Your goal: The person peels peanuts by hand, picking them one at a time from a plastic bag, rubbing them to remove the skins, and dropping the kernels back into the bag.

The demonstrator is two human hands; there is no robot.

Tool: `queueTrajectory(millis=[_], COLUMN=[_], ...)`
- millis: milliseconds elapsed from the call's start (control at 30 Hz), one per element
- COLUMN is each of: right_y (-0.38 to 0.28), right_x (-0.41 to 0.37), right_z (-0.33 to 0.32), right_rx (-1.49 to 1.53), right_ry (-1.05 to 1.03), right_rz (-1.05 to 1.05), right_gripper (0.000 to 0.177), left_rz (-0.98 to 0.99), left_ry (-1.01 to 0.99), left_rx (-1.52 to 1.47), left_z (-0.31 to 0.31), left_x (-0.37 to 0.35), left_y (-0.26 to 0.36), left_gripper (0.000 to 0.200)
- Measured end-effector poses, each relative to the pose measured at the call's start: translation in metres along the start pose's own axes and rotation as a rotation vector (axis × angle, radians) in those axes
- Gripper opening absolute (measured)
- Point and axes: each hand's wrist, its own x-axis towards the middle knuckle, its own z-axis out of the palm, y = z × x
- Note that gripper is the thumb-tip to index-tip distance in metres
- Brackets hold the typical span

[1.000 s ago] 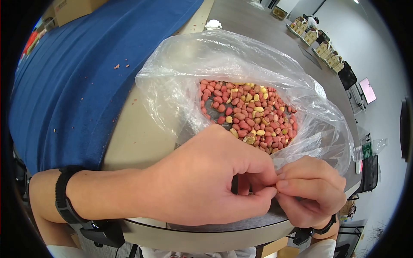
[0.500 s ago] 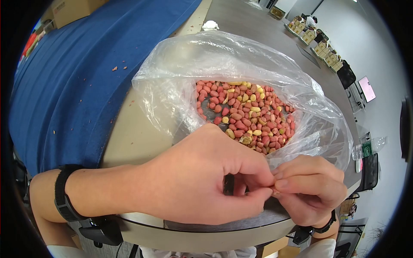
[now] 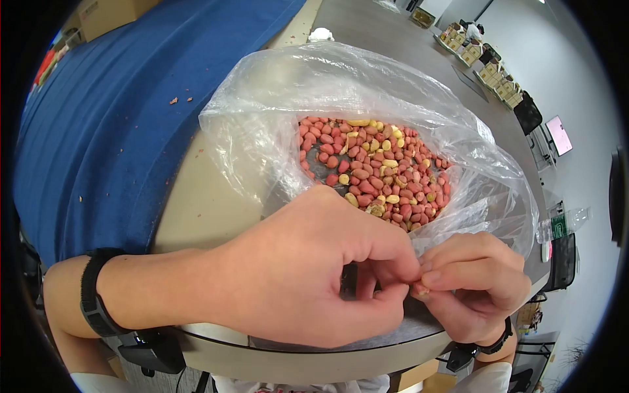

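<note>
My left hand (image 3: 318, 268) reaches across the front of the table, its thumb and index finger closed in a pinch. Opposite it, my right hand (image 3: 481, 281) is also pinched, and the fingertips of both hands meet. A small pale-pink peanut (image 3: 420, 289) shows between them, mostly covered by the fingers. Just beyond the hands lies a wide-open clear plastic bag (image 3: 275, 92). Inside it are many red-skinned peanuts (image 3: 367, 173), with some peeled yellowish ones (image 3: 389, 164) among them.
Blue cloth (image 3: 111, 131) with a few skin flakes covers the left side. A crumpled white tissue (image 3: 321, 35) sits behind the bag. At the right is a plastic bottle (image 3: 560, 226) with a green label. A cardboard box (image 3: 108, 16) stands far left.
The fingertips have shifted slightly around the peanut, and the right hand has tilted a little. The bag's rim has moved slightly; otherwise the scene stays the same.
</note>
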Motion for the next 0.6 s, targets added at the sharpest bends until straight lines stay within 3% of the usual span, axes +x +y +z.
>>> queueTrajectory(millis=[600], right_y=[-0.0010], right_x=[0.0019], right_z=[-0.0013], right_rx=[0.125], right_ry=[-0.043], right_rz=[0.033], right_gripper=[0.024], left_rz=[0.042], left_ry=[-0.011], left_rx=[0.010], left_z=[-0.0006], left_x=[0.0001], left_y=[-0.0003], left_gripper=[0.012])
